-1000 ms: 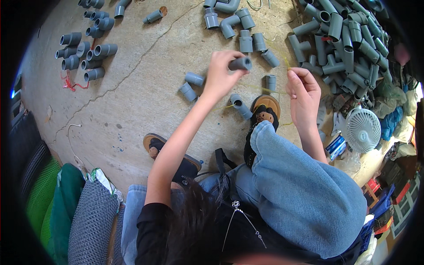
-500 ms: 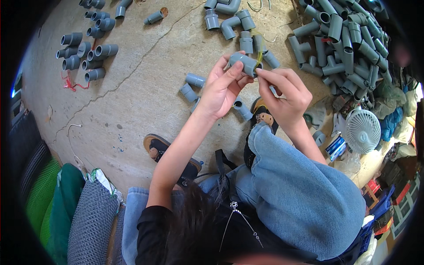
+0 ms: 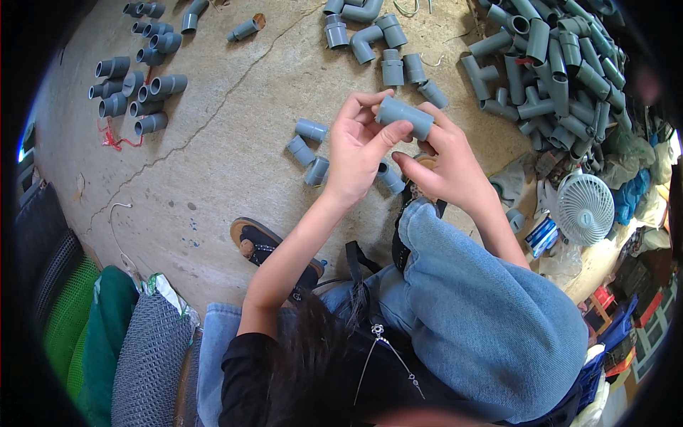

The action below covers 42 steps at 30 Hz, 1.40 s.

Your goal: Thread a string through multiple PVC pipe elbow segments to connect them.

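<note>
A grey plastic pipe coupling (image 3: 403,117) is held in the air over the floor. My left hand (image 3: 359,146) is closed on it, thumb on the near side and fingers behind. My right hand (image 3: 452,156) is at the coupling's right end, its fingers reaching partly behind it and its thumb stretched apart below. Part of the right fingers is hidden. Below and left of my hands lie several grey couplings (image 3: 311,129), and another coupling (image 3: 390,178) lies near my right foot.
Grey fittings (image 3: 151,96) stand in a group at the far left, with red string (image 3: 110,136) beside them. Elbows and sockets (image 3: 363,44) lie ahead. At right are a large heap of fittings (image 3: 558,78) and a white fan (image 3: 585,208). Mesh rolls (image 3: 149,356) stand lower left.
The right thumb and fingers have parted from their pinch at the coupling's right end. The yellow strip seen there is no longer visible. The coupling has shifted slightly right and down.
</note>
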### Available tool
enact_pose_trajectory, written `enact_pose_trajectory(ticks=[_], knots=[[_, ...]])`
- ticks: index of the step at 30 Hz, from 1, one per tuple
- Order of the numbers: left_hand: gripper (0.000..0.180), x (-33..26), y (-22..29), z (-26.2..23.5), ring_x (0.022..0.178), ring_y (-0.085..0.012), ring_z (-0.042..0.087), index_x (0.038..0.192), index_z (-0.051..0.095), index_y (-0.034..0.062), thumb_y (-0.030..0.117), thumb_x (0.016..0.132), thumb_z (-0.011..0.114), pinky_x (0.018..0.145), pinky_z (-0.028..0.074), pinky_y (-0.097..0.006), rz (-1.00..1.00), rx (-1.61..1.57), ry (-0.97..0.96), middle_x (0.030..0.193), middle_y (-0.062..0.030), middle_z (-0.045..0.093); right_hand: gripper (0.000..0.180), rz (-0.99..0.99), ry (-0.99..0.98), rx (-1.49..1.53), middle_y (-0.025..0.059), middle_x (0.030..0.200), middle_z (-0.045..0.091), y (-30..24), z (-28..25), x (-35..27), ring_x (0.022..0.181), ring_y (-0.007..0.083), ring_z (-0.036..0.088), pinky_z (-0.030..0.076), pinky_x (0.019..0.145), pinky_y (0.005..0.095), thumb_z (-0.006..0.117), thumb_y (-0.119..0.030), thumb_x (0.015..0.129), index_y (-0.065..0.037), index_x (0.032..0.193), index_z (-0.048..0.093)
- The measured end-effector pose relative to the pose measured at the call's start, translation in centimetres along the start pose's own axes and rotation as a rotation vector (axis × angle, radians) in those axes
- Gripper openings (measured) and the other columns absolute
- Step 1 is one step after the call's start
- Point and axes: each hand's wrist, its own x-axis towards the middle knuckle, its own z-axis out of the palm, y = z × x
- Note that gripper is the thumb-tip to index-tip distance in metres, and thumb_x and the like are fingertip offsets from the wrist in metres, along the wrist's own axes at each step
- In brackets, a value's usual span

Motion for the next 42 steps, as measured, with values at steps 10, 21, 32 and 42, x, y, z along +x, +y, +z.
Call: enact_pose_trajectory(ticks=[10,21,32,42], knots=[[0.031,-0.2,2.1,0.9,0.082,-0.0115,0.058,0.104,0.049,-0.0029,0.0,0.077,0.064,0.071,0.049,-0.023,0.035,0.149,-0.049,0.089,-0.0081,0.059,0.039,0.122,0.001,0.301,0.0075,0.089,0.052,-0.4,0.1,-0.4,0.074,0.0176,0.052,0.041,0.057,0.0266,0.065,-0.011,0.069,-0.002,0.105,0.055],[0.008,0.9,8.3,-0.9,0.073,-0.0127,0.061,0.079,0.064,-0.0051,0.001,0.073,0.062,0.067,0.047,-0.023,-0.268,0.883,-0.351,0.078,-0.0108,0.065,0.031,-0.093,-0.119,-0.01,0.0079,0.094,0.047,0.4,-0.7,-0.8,0.068,0.0212,0.048,0.042,0.063,0.0299,0.066,-0.01,0.063,-0.01,0.094,0.063],[0.01,0.2,12.0,-1.3,0.056,-0.0097,0.034,0.098,0.044,0.0004,0.005,0.089,0.043,0.051,0.03,-0.024,0.39,0.0,0.036,0.065,0.0002,0.037,0.037,-0.273,-0.13,-0.205,0.0126,0.134,0.038,4.5,0.7,-1.8,0.116,0.0312,0.044,0.031,0.095,0.0429,0.061,-0.015,0.062,-0.011,0.098,0.066],[0.013,-0.4,10.3,2.8,0.06,-0.011,0.028,0.1,0.037,-0.0026,0.001,0.087,0.037,0.056,0.029,-0.025,0.115,-0.588,-0.293,0.068,0.0,0.03,0.04,-0.111,0.284,0.62,0.0144,0.124,0.05,-1.5,1.4,0.6,0.116,0.0254,0.046,0.033,0.098,0.0377,0.058,-0.017,0.075,0.001,0.11,0.057]])
